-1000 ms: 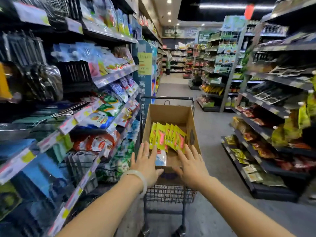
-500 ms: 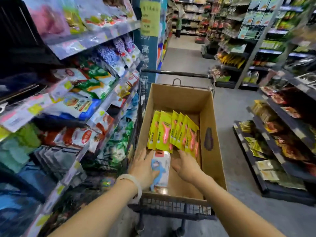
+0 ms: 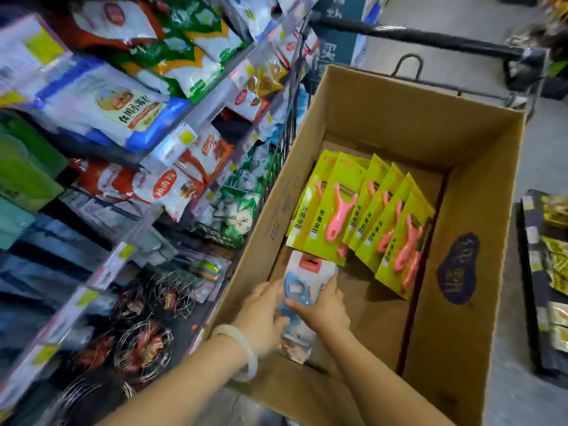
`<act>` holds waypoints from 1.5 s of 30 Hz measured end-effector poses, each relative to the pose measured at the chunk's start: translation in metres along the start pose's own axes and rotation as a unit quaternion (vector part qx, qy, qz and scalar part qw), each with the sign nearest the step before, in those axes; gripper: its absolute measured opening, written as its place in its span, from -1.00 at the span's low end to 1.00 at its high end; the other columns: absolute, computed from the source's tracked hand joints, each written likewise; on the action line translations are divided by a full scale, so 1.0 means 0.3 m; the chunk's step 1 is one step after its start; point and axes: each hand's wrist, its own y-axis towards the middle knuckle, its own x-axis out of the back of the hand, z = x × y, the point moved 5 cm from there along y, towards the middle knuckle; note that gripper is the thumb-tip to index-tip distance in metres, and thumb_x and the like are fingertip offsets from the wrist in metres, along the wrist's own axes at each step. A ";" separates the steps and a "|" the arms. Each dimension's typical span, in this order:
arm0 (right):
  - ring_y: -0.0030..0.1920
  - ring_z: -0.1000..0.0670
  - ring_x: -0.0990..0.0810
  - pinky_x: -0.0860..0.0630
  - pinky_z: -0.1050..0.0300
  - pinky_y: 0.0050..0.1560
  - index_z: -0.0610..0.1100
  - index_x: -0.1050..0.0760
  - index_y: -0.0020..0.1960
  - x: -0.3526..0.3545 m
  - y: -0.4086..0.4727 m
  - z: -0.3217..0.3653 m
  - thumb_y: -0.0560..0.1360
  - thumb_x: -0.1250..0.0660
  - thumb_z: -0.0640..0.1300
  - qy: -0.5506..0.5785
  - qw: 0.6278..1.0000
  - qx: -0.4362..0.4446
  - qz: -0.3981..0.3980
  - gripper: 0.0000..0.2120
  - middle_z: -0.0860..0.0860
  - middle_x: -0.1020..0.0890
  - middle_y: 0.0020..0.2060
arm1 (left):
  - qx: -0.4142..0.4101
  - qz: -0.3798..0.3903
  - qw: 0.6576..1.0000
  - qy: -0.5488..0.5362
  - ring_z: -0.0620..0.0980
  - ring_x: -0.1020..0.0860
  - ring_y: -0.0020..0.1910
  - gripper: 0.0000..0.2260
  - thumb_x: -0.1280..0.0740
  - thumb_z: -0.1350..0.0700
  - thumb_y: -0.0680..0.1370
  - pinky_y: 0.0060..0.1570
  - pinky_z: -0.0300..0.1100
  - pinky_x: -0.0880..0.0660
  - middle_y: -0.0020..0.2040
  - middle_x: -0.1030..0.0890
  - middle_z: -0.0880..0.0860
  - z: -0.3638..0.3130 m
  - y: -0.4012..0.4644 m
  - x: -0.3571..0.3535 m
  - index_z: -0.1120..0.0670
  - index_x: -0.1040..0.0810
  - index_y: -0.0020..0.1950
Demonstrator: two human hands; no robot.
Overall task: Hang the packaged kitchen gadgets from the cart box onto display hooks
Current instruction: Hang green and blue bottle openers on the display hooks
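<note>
A: What's nearest?
B: Left hand [image 3: 261, 321] and right hand [image 3: 324, 305], fingers curled round one white pack [image 3: 302, 302] with a blue gadget, near end of the box [image 3: 368, 118].
A: Beyond?
B: About six yellow packs [image 3: 362, 219] of pink peelers, leaning. Cart [image 3: 415, 35] around; shelves [image 3: 123, 149] left.

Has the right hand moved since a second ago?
Yes. The right hand went from the cardboard box's near rim down inside it, onto the blue gadget pack.
</note>
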 end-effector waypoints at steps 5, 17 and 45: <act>0.13 -0.12 -0.54 -0.49 0.04 -0.03 -0.15 -0.24 0.18 -0.027 0.024 -0.063 0.31 -0.50 0.10 0.066 0.997 -0.043 0.012 -0.36 -0.09 -0.52 0.17 | 0.054 0.020 0.998 0.011 0.00 -0.14 0.49 -0.40 -0.24 0.04 0.57 0.42 -0.19 -0.14 0.52 -0.09 0.04 0.023 0.033 -0.013 0.05 -0.01 0.52; -0.05 -0.01 -0.60 -0.61 0.14 -0.11 -0.14 -0.41 0.05 0.089 -0.079 -0.048 0.34 -0.47 -0.36 0.290 0.955 0.016 0.066 -0.63 -0.05 -0.59 0.05 | 0.054 0.028 0.998 -0.025 0.04 -0.41 0.31 -0.48 -0.34 0.09 0.49 0.27 -0.15 -0.37 0.36 -0.37 0.03 -0.058 0.031 0.025 -0.03 -0.25 0.41; 0.26 -0.19 -0.45 -0.46 -0.08 0.14 -0.25 -0.14 0.31 -0.013 0.032 -0.042 0.27 -0.52 0.16 0.083 0.994 -0.059 0.040 -0.12 -0.18 -0.40 0.29 | -0.013 -0.180 0.928 -0.327 -0.01 -0.55 0.02 -0.62 -0.42 0.25 0.45 -0.06 -0.18 -0.51 0.09 -0.55 0.05 -0.074 0.048 0.281 0.14 -0.37 0.20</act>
